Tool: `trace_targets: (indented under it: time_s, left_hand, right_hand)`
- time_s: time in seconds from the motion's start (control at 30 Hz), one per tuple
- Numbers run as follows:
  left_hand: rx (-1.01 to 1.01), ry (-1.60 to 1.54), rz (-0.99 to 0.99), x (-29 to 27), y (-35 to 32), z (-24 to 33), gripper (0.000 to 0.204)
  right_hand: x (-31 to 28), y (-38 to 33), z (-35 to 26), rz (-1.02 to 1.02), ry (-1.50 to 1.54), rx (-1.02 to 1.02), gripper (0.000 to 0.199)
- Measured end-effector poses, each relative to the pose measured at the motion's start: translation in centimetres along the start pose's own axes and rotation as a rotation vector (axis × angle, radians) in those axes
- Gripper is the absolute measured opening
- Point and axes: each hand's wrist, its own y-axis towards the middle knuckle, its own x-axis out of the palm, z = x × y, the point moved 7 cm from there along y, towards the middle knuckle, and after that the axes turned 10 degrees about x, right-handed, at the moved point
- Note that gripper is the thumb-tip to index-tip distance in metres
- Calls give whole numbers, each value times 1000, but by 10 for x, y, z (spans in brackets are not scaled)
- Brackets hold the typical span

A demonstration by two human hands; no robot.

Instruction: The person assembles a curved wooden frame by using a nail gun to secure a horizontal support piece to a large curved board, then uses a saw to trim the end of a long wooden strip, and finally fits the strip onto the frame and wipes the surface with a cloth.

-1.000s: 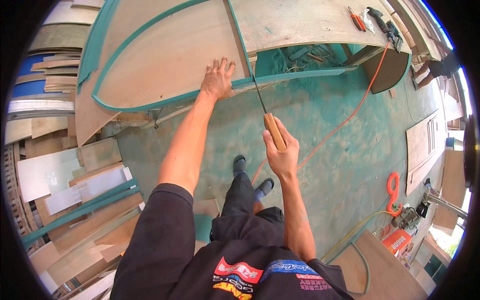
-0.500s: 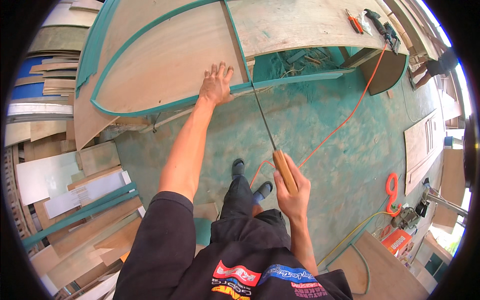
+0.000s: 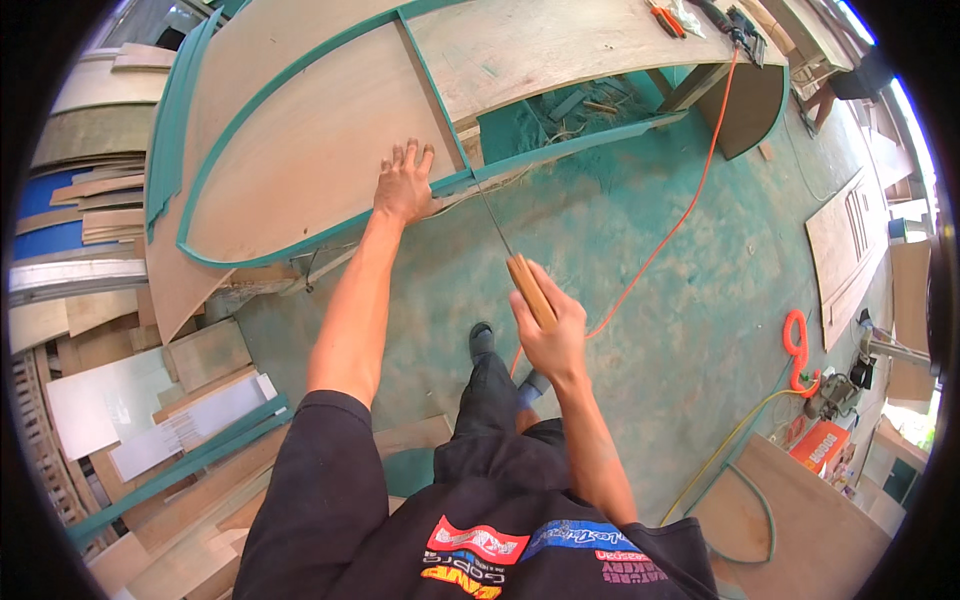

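A curved wooden frame with green edge strips (image 3: 295,262) lies on a plywood board (image 3: 560,45). My left hand (image 3: 405,190) rests flat near the frame's front edge with its fingers spread. A handsaw (image 3: 531,292) with a wooden handle is gripped in my right hand (image 3: 556,335). Its thin blade, seen nearly edge-on, runs up to the frame's right front corner, where the dark crosspiece (image 3: 435,90) meets the front green strip. The blade's far end is hidden at the wood.
An orange cord (image 3: 690,205) hangs from a black power tool (image 3: 738,30) beside orange-handled pliers (image 3: 665,20). Wood offcuts (image 3: 180,440) pile up at the left. An orange hose coil (image 3: 797,350) hangs at the right. Another person's leg (image 3: 820,105) shows at the far right.
My right hand has pushed the saw forward, so less blade shows between handle and frame. The view has shifted slightly; my left hand stays on the frame.
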Motion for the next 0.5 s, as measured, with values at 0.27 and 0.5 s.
trace_targets:
  time_s: [0.27, 0.5]
  left_hand:
    - [26, -38, 13, 3, 0, 16, 101]
    - [0, -10, -27, 5, -9, 5, 100]
  right_hand:
    - [1, 8, -1, 19, -49, 28, 48]
    - [-27, -54, -4, 12, 75, 32, 48]
